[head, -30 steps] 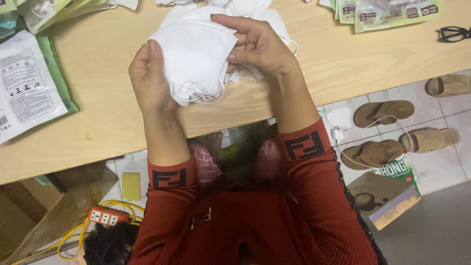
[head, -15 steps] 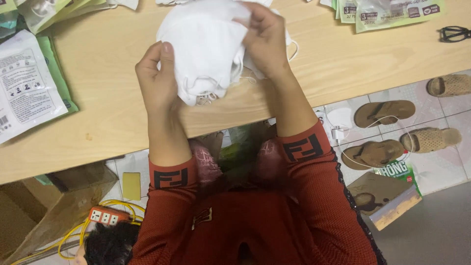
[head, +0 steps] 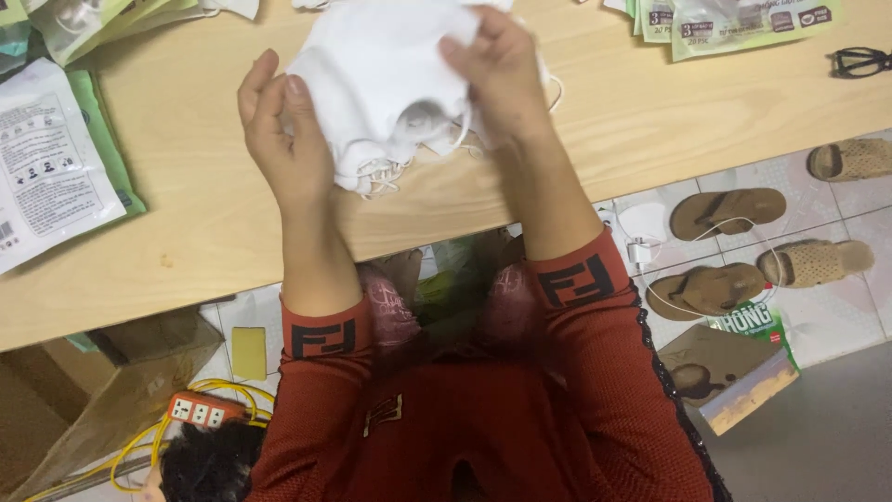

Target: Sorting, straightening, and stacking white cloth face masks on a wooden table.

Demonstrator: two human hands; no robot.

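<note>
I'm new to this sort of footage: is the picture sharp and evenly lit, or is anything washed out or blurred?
Head view: the white masks are so bright that their folds nearly vanish; the right hand is slightly soft; the wooden table is evenly lit with faint shadows; the floor at lower right is dimmer.

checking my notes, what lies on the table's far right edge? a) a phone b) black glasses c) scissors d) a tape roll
b: black glasses lie on the table at the far right, apart from the white masks in the hands.
</note>
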